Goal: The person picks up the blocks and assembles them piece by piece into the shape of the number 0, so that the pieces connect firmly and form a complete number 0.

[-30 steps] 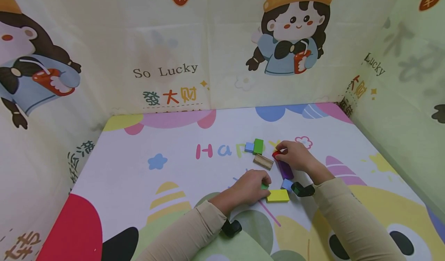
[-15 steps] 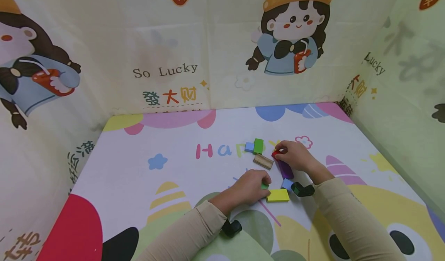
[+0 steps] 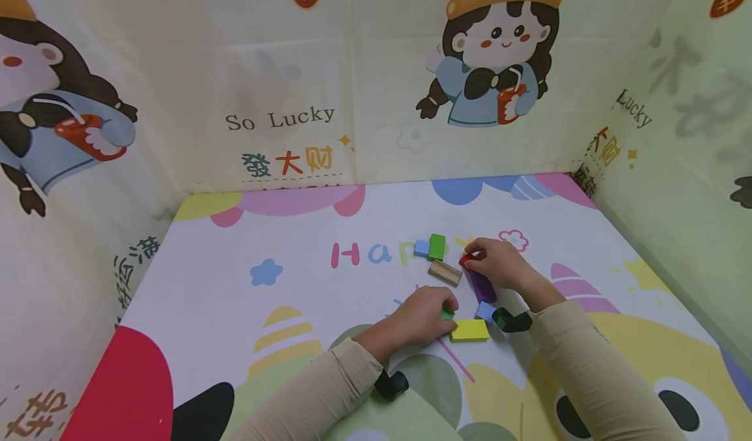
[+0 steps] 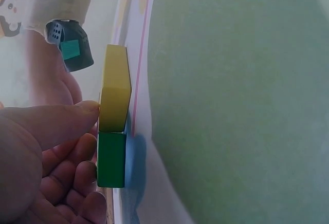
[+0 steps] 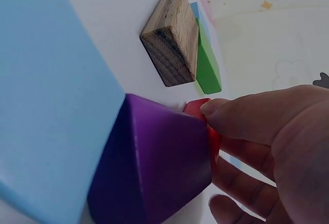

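Observation:
In the head view my left hand [image 3: 420, 316] curls around a small green block [image 3: 448, 314], with its thumb at the left end of a yellow block [image 3: 469, 330]. The left wrist view shows the thumb touching the yellow block's edge and curled fingers beside the green block, the two blocks end to end. My right hand [image 3: 499, 263] pinches a small red block [image 5: 214, 144] at the far end of a long purple block [image 3: 482, 288]. Between purple and yellow lies a light blue block [image 3: 484, 312].
Left of the right hand lie a bare wood block [image 3: 445, 273], a taller green block [image 3: 437, 247] and a small blue block [image 3: 421, 248], close together. A printed cloth covers the table [image 3: 305, 245], and printed cloth walls [image 3: 388, 154] stand behind and at both sides.
The red block shifts very slightly to the left with my right hand early on. Otherwise both hands and the blocks keep their places.

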Demonstrator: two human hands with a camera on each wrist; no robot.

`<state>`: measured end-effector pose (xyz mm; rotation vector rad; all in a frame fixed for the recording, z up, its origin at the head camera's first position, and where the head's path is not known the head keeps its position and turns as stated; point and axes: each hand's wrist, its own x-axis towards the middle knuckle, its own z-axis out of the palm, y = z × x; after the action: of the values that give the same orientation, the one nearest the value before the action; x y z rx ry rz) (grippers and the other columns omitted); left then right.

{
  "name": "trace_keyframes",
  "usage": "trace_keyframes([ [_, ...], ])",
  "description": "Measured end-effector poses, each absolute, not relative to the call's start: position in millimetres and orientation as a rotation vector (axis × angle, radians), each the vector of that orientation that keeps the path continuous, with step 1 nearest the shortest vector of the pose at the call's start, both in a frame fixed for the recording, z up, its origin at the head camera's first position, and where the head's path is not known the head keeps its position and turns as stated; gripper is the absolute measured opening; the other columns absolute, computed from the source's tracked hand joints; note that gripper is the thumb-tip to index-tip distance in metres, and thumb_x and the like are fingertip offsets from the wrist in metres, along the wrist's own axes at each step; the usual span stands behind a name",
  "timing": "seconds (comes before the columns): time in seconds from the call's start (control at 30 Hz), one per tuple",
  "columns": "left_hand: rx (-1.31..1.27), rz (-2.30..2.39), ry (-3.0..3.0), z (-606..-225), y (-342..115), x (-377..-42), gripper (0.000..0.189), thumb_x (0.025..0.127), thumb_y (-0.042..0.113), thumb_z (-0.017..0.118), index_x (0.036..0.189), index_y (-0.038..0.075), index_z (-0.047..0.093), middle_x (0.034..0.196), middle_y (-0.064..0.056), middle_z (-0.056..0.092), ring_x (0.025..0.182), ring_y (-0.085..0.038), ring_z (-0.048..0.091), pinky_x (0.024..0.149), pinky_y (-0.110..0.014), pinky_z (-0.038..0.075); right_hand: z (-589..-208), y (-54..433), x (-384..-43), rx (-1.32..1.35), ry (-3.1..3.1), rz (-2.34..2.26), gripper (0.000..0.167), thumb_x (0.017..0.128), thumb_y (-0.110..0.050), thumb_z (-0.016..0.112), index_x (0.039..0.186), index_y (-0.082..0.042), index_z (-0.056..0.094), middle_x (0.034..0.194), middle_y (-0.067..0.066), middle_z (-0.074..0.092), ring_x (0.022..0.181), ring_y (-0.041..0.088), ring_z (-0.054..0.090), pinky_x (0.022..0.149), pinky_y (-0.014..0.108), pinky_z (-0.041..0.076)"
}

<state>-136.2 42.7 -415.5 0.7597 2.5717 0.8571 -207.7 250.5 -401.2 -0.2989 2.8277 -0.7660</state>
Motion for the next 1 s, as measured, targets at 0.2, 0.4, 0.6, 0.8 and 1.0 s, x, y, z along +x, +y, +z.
trace_keyframes([
  [0.2, 0.764, 0.850, 2.577, -416, 43, -137, 0.018, 0.090, 0.021, 0.078, 0.104, 0.015, 0.068, 0.094, 0.011, 0.062, 0.093, -0.006, 0.053, 0.088, -0.022, 0.045, -401, 253, -204, -0.286, 2.866, -0.747, 0.040, 0.097, -0.024, 0.063, 0.130, -0.001, 0.060, 0.124, 0.024, 0.063, 0.111, 0.042, 0.059, 0.089, 0.052, 0.052],
  [0.4, 0.762, 0.841, 2.579, -416, 43, -137, 0.018, 0.090, 0.022, 0.077, 0.104, 0.015, 0.068, 0.095, 0.010, 0.062, 0.093, -0.006, 0.053, 0.089, -0.022, 0.045, -400, 259, -199, -0.277, 2.873, -0.801, 0.045, 0.097, -0.028, 0.064, 0.133, -0.001, 0.058, 0.127, 0.025, 0.061, 0.114, 0.043, 0.058, 0.089, 0.054, 0.051],
  [0.6, 0.752, 0.843, 2.574, -414, 44, -136, 0.019, 0.090, 0.021, 0.077, 0.105, 0.015, 0.068, 0.095, 0.010, 0.062, 0.094, -0.006, 0.053, 0.090, -0.021, 0.045, -403, 266, -189, -0.267, 2.893, -0.785, 0.055, 0.094, -0.034, 0.070, 0.136, -0.002, 0.056, 0.128, 0.026, 0.060, 0.114, 0.043, 0.058, 0.087, 0.052, 0.053],
  [0.8, 0.738, 0.852, 2.560, -413, 43, -135, 0.018, 0.090, 0.021, 0.077, 0.105, 0.015, 0.068, 0.095, 0.010, 0.062, 0.094, -0.007, 0.052, 0.089, -0.021, 0.045, -405, 269, -177, -0.331, 2.924, -0.799, 0.057, 0.092, -0.032, 0.073, 0.137, -0.002, 0.056, 0.127, 0.025, 0.061, 0.117, 0.045, 0.055, 0.094, 0.063, 0.044],
  [1.0, 0.743, 0.853, 2.565, -412, 43, -135, 0.019, 0.090, 0.021, 0.077, 0.105, 0.015, 0.068, 0.095, 0.010, 0.062, 0.093, -0.007, 0.052, 0.089, -0.021, 0.045, -405, 269, -164, -0.377, 2.931, -0.819, 0.054, 0.090, -0.031, 0.076, 0.134, -0.006, 0.059, 0.122, 0.023, 0.063, 0.113, 0.044, 0.057, 0.093, 0.064, 0.045],
])
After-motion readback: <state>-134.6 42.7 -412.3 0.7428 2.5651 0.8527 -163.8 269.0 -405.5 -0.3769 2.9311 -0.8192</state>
